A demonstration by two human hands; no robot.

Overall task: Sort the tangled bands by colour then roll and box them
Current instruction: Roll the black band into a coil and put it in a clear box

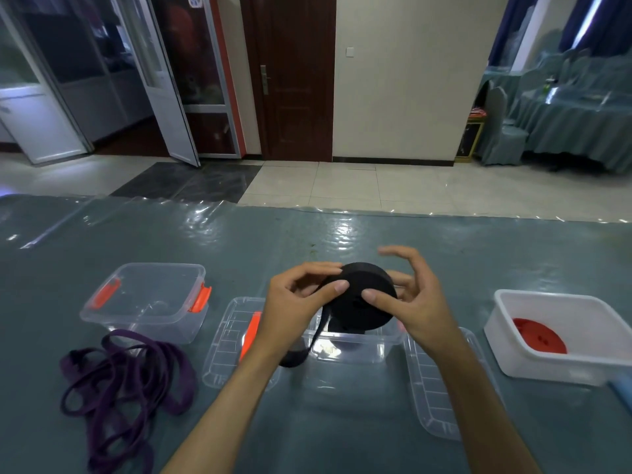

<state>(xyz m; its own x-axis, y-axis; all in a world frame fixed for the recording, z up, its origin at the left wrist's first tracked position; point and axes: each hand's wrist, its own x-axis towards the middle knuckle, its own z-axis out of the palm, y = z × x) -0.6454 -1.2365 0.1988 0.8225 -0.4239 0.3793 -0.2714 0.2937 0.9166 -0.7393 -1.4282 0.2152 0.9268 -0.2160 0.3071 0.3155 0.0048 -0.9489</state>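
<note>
Head view
Black band roll (367,295): being held up above the desk (342,422), over the middle clear box (352,347); a loose black tail (301,354) is hanging down from it past the left wrist toward the desk.
Left hand (294,309): gripping the left side of the roll, thumb lying on its near face, fingers (318,270) curling round the far rim.
Right hand (415,302): thumb pressing on the near face of the roll and lower fingers touching its far side; the upper fingers are spreading loosely apart above it, blurred.
Purple band (126,381): lying in a loose tangle on the desk at near left, just in front of the left clear box (147,299).
Left clear box: standing open with orange latches on its ends, nothing visible inside.
Middle clear box: sitting below the hands, partly hidden by them.
Clear lids: one lid (232,340) is lying flat left of the middle box with an orange latch showing, another lid (434,388) is lying flat to its right.
White tub (561,336): standing at far right, holding a red band roll (540,336) lying flat inside.
Desk: wearing a teal cloth under a shiny clear plastic sheet.
Room: a dark wooden door (294,77) is standing across the tiled floor.
</note>
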